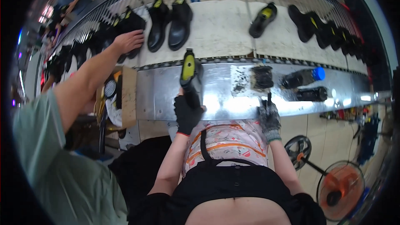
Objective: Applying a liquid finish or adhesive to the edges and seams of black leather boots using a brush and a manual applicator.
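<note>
My left hand (188, 114), in a black glove with bare fingertips, is closed around the toe end of a black ankle boot (192, 85). The boot's yellow insole faces up and its heel points away from me, over the metal ledge. My right hand (269, 118), in a stained grey knit glove, is closed at the ledge's near edge. A thin dark thing juts from its fingers, too blurred to name. Just beyond it lies a dark, smeared pad (262, 77) beside a white sheet (241, 80) spotted with black.
Two bottles of dark liquid, one blue-capped (302, 77), lie right on the ledge (158, 96). Black boots (180, 25) line the white conveyor (221, 29). At left, a co-worker's hand (130, 41) touches a boot, above a cardboard box (128, 96). A fan (339, 189) stands lower right.
</note>
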Demonstrator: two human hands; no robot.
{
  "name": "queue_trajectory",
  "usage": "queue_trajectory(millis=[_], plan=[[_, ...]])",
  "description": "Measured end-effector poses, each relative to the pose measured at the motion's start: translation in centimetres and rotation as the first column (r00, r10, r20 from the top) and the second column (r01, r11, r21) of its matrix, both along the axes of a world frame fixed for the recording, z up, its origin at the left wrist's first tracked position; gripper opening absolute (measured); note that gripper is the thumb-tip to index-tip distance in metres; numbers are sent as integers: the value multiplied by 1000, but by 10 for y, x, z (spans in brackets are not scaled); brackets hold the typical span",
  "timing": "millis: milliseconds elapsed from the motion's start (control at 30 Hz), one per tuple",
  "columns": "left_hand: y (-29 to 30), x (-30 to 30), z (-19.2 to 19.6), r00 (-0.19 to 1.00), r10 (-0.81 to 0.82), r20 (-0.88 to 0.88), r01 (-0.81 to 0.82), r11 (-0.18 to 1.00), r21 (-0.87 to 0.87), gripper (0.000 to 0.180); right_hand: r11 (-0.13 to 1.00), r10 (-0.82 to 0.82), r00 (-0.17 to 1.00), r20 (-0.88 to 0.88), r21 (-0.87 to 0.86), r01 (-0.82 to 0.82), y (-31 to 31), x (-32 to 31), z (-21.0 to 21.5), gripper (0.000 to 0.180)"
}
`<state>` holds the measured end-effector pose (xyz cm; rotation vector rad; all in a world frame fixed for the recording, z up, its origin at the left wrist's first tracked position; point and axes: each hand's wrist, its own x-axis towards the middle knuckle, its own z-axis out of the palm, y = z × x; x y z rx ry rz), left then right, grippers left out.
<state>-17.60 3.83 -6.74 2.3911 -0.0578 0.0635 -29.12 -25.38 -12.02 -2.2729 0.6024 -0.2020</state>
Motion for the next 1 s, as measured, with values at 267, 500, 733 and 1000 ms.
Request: queue_trajectory(millis=[267,500,733,1000], plan=[[16,108,-4,985,-119,-126,-72,383,-921,48,633,-336,942,26,747,205,19,-8,38,60],[-8,176,-8,792,-499,-352,-141,411,-901,76,544,-366,930,-22,806,233,39,-5,65,57],[-3,128,80,842,-495,214,208,-67,-976,74,505,-474,881,-3,818,275,31,-4,82,45],[-6,101,98,735,-615,284,321,-52,-946,78,379,-81,975,205,911,-160,23,28,170,41]])
